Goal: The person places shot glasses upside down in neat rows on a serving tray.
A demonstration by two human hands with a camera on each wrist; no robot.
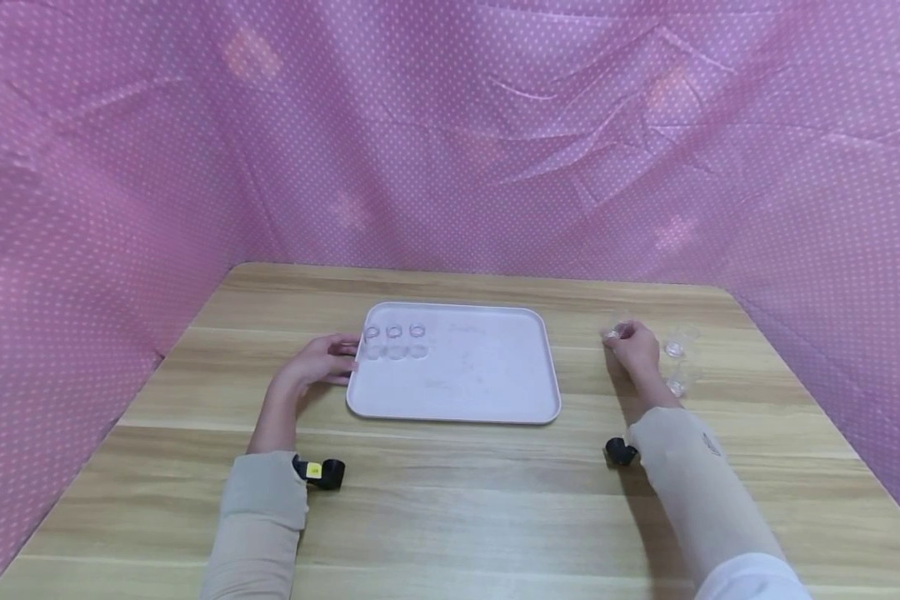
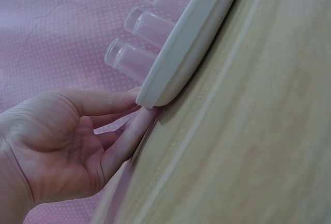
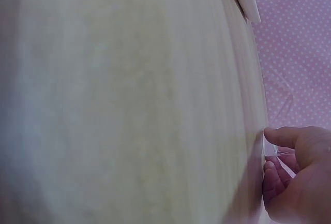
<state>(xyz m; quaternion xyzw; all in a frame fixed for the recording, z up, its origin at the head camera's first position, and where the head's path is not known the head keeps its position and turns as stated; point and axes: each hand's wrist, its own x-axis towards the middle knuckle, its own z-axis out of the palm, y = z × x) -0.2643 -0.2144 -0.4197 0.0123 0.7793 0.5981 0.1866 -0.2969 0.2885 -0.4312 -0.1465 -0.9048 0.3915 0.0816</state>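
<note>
With my left hand (image 1: 321, 360) pinching the left edge of the tray (image 1: 487, 371) beside 3 glasses (image 1: 395, 342), my right hand (image 1: 637, 348), well apart, pinches 1 glass (image 1: 618, 323) right of it, left of 2 more glasses (image 1: 675, 348).

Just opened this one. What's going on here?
A person's left hand grips the left edge of a pale tray, on which three clear glasses stand in a row near the far left corner. Off to the right of the tray, the right hand holds another clear glass by the wooden table. Two more glasses sit on the table farther right, not yet on the tray.
</note>
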